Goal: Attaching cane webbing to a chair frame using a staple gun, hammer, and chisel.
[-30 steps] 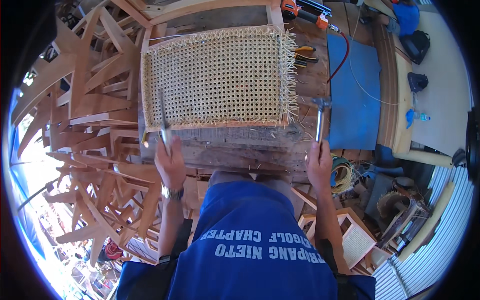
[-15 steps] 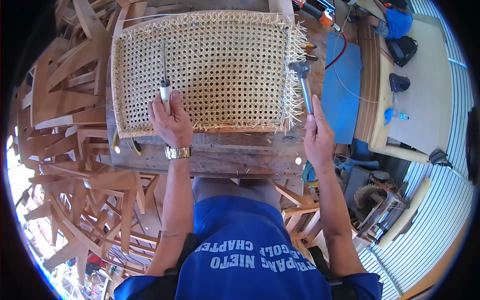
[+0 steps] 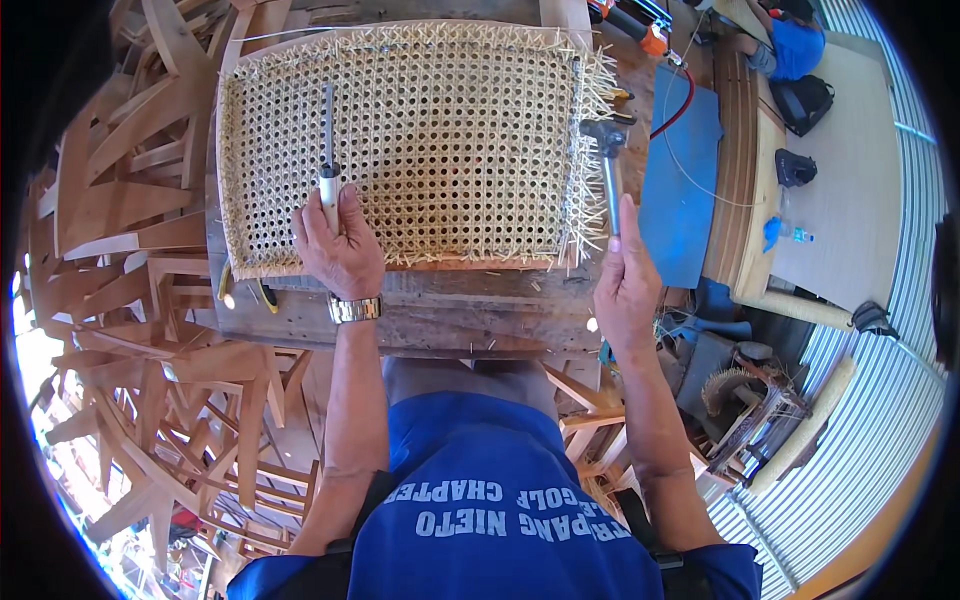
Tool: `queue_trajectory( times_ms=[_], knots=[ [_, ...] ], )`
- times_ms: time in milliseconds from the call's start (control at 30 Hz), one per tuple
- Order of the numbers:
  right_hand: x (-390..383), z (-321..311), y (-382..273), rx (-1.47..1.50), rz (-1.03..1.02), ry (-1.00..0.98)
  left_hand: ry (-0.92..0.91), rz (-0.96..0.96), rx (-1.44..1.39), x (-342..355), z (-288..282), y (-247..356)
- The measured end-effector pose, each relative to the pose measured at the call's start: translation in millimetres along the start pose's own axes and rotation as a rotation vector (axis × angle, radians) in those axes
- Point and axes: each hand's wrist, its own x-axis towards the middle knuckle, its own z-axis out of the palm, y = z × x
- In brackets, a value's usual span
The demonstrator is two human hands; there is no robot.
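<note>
A panel of woven cane webbing (image 3: 440,150) in a wooden frame lies on the worktable, with loose cane ends bristling along its right and far edges. My left hand (image 3: 340,245), wearing a metal watch, rests on the panel's near left part. Its fingers are closed round the white handle of a screwdriver-like tool (image 3: 329,190), whose long metal shaft points away from me over the webbing. At the panel's right edge, my right hand (image 3: 628,285) grips a hammer (image 3: 611,175) by its shaft. The hammer's dark head is beside the frayed cane ends.
Wooden chair frames (image 3: 130,200) are heaped at the left. A blue sheet (image 3: 680,180) lies right of the worktable (image 3: 420,315), near a red hose (image 3: 686,105). Another person (image 3: 795,45) is at the far right, by a long pale table (image 3: 850,180).
My right hand has shifted slightly left and the hammer's head has turned a little. The left hand keeps its hold on the screwdriver-like tool, almost unmoved. The whole view has slid slightly.
</note>
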Motion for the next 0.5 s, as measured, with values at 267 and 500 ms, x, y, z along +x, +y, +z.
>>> queue_trajectory(
  times_ms=[267,500],
  knots=[
    [9.9,-10.2,1.4,-0.060,0.180,-0.190,-0.003,0.001,0.000,2.5,1.8,2.1],
    [10.4,-14.6,3.3,-0.114,0.097,-0.178,0.003,0.004,0.010,2.5,-1.5,5.1]
  ],
)
